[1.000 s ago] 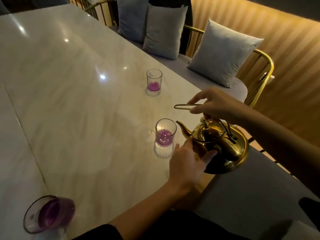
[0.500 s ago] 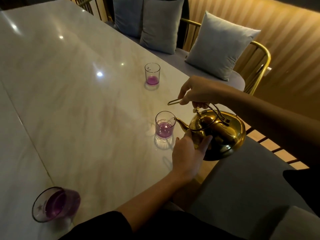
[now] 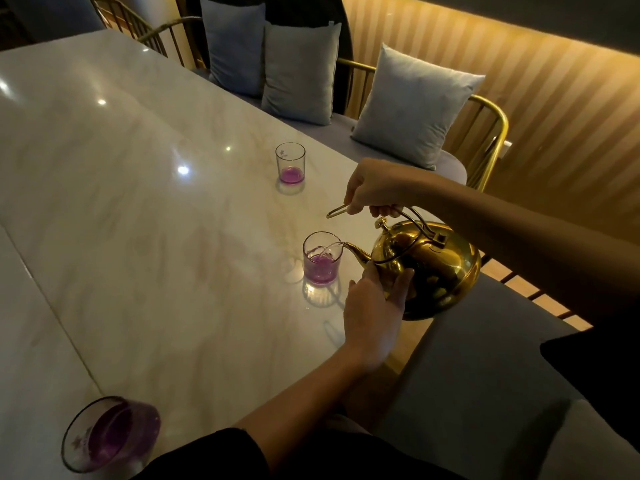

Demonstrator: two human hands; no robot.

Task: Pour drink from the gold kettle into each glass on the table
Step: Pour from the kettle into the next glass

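Observation:
A shiny gold kettle (image 3: 440,268) hangs tilted at the table's right edge, its spout over the rim of the middle glass (image 3: 322,258). A thin stream runs from the spout into that glass, which holds purple drink. My right hand (image 3: 375,188) grips the kettle's wire handle from above. My left hand (image 3: 375,313) presses against the kettle's lower front, under the spout. A far glass (image 3: 290,163) has a little purple drink at its bottom. A near glass (image 3: 110,433) at the bottom left is well filled with purple drink.
The pale marble table (image 3: 138,220) stretches left and away, with a seam near its left side. Along the right stand gold-framed chairs (image 3: 491,133) with grey cushions (image 3: 412,105). A grey seat (image 3: 485,375) lies right below the kettle.
The kettle has tipped further toward the middle glass, its spout now at the rim, and liquid has started flowing. Both hands kept their hold on it.

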